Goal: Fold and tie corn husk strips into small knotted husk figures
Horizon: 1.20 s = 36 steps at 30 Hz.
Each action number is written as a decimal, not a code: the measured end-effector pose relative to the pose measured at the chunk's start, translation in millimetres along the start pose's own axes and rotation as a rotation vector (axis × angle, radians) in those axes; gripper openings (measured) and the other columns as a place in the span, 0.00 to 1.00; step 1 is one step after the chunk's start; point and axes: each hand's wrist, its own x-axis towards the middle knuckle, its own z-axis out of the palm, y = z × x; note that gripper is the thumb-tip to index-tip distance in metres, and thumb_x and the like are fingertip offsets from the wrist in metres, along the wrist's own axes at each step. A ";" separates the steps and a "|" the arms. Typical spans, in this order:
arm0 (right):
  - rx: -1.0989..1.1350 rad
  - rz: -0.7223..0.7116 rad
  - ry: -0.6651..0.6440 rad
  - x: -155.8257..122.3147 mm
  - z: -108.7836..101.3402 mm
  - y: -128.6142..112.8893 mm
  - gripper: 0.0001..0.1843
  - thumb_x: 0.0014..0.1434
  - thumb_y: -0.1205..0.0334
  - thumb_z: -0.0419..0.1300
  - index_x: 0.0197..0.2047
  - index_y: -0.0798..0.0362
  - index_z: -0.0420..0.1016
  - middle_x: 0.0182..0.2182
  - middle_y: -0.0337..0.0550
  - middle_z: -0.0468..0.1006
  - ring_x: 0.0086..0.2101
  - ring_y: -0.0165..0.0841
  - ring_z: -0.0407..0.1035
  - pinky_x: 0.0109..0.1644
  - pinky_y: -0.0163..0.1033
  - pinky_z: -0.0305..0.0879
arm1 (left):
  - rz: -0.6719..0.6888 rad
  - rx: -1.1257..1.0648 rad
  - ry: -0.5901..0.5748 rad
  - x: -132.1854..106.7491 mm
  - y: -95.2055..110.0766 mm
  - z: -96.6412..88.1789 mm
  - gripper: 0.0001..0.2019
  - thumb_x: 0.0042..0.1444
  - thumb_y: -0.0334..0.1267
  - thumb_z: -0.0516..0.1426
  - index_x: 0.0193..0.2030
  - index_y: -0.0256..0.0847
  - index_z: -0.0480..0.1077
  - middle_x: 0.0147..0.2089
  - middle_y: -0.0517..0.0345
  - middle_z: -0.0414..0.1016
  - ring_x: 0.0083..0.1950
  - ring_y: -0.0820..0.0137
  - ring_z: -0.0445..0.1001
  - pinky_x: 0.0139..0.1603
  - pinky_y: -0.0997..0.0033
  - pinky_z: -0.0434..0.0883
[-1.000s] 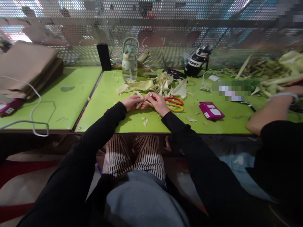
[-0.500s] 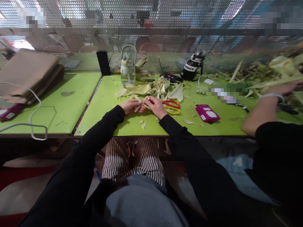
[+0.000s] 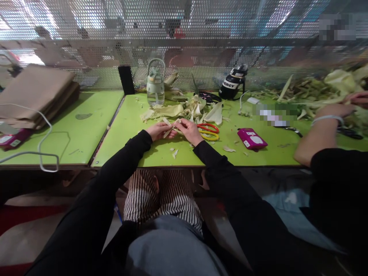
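Observation:
Over the green table, my left hand [image 3: 161, 131] and my right hand [image 3: 188, 131] meet, both closed on a pale strip of corn husk [image 3: 167, 132]. The strip's ends stick out between the fingers; where it runs inside my right hand is hidden. Just beyond my hands lies a loose pile of corn husks [image 3: 184, 110]. Scissors with one red and one yellow handle loop [image 3: 211, 136] rest against the right side of my right hand, their blades out of sight. Small husk scraps [image 3: 175, 153] are scattered near the table's front edge.
A clear water bottle [image 3: 155, 90] and a black bottle [image 3: 232, 82] stand at the back. To the right are a magenta pouch [image 3: 252, 138], a co-worker's arm [image 3: 319, 132] and a big husk heap [image 3: 342, 82]. Brown paper bags [image 3: 37, 94] and a white cable [image 3: 40, 143] lie left.
My hands keep nearly the same place and grip on the husk strip. The camera view has tilted slightly. At the right, the co-worker's hands have shifted at the husk heap.

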 end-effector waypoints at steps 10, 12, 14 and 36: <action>0.034 0.006 0.066 0.1 1.6 -5.6 0.19 0.59 0.44 0.59 0.31 0.53 0.72 0.25 0.35 0.68 0.28 0.29 0.59 0.35 0.37 0.55 | 0.051 -0.029 0.079 -5.0 -2.1 10.9 0.04 0.61 0.32 0.60 0.36 0.33 0.75 0.29 0.54 0.80 0.30 0.73 0.79 0.43 0.69 0.77; 0.030 0.012 0.070 0.0 0.6 -5.6 0.19 0.60 0.45 0.59 0.32 0.53 0.73 0.26 0.36 0.70 0.29 0.30 0.61 0.36 0.37 0.57 | 0.053 -0.036 0.092 -6.8 -1.5 15.4 0.03 0.62 0.31 0.60 0.37 0.33 0.75 0.29 0.54 0.80 0.30 0.73 0.79 0.42 0.70 0.77; 0.022 0.019 0.067 1.0 -3.2 -7.2 0.18 0.59 0.45 0.59 0.32 0.53 0.73 0.27 0.37 0.72 0.30 0.31 0.64 0.37 0.37 0.59 | 0.047 -0.036 0.106 -7.7 1.2 20.3 0.03 0.61 0.30 0.60 0.36 0.33 0.74 0.28 0.54 0.80 0.28 0.74 0.78 0.41 0.71 0.76; 0.024 0.109 0.010 34.4 -17.6 -0.3 0.17 0.56 0.47 0.64 0.27 0.52 0.74 0.25 0.37 0.73 0.29 0.31 0.64 0.39 0.39 0.61 | -0.063 -0.045 0.179 16.9 9.7 28.3 0.08 0.57 0.33 0.64 0.32 0.36 0.68 0.23 0.58 0.78 0.24 0.73 0.77 0.30 0.75 0.72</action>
